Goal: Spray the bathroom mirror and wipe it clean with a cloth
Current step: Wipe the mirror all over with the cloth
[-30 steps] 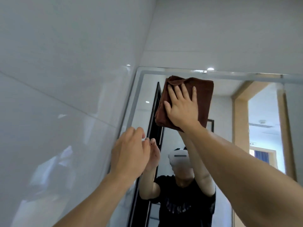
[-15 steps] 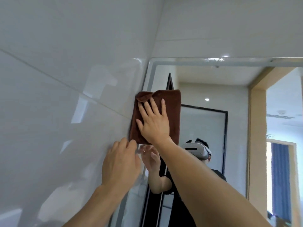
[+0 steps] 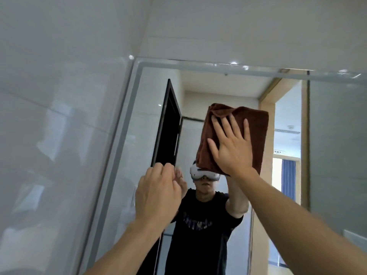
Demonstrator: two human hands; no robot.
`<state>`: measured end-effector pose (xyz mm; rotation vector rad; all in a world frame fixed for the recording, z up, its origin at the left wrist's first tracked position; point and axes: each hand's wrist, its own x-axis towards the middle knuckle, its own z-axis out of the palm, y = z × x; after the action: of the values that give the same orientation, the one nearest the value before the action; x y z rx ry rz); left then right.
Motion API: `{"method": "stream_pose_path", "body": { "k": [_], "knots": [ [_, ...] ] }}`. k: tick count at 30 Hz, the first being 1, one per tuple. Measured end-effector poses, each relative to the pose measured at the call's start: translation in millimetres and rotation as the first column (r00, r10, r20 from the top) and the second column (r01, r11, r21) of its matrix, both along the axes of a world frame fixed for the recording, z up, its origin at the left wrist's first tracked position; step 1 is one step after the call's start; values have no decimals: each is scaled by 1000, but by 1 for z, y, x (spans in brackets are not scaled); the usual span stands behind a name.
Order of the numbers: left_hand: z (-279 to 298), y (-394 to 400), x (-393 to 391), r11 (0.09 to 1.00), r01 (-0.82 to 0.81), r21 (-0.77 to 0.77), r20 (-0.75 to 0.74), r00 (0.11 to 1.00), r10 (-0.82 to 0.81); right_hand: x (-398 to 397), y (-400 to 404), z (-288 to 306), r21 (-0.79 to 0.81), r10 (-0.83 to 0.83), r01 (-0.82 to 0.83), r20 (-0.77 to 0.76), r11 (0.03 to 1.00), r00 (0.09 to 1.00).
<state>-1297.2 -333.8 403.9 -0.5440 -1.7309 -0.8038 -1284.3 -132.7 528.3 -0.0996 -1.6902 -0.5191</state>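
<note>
Cloth [image 3: 256,132], brown and folded into a thick pad, lay flat against the glass of the bathroom mirror [image 3: 218,90], in the upper middle of the pane and well below its top edge. Its top left corner was bunched into a small fold, and its lower edge hung across the reflected headset. The right hand [image 3: 231,149] pressed it there with an open palm, 4 fingers [image 3: 218,126] spread upward over the fabric and the thumb out to the left, so the cloth was pinned under the hand rather than clenched in it. The right forearm ran down to the lower right corner of the view. The left hand [image 3: 158,193] was raised lower and to the left, nearer the mirror's left edge, its fingers curled loosely inward with the tips close together; it held nothing, and I could not tell whether the fingertips touched the glass, though their reflection met them closely. The mirror had a pale frosted border [image 3: 127,139] along its top and left edges, and that left edge met a glossy white tiled wall [image 3: 59,96]. In the glass appeared a person in a black T-shirt, a dark door frame [image 3: 168,124] left of the cloth, and a tan doorway [image 3: 267,108] at the right.
</note>
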Motion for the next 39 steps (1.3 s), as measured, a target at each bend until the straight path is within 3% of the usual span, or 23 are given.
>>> {"method": "stream_pose_path", "body": {
  "k": [4, 9, 16, 26, 32, 39],
  "knots": [
    [-9, -1, 5, 1000, 17, -15, 55, 998, -16, 18, 24, -17, -65, -49, 47, -31, 997, 998],
    [-33, -39, -7, 999, -45, -26, 120, 992, 48, -3, -15, -41, -142, -39, 30, -61, 989, 997],
    [-53, -96, -21, 999, -36, 37, 261, 965, 25, -73, -132, -60, -17, 101, -100, 97, 995, 990],
    [-62, -137, -29, 987, -69, 148, 253, 967, 30, -128, -220, -104, 66, 166, -187, 237, 980, 957],
    [-68, -116, -24, 982, -169, 82, 321, 937, 135, -108, -177, -120, 220, 102, -182, 332, 959, 938],
    [-63, -50, -11, 997, -64, 41, 254, 966, 52, -30, -61, -123, 184, 3, -49, 245, 982, 970]
  ]
}}
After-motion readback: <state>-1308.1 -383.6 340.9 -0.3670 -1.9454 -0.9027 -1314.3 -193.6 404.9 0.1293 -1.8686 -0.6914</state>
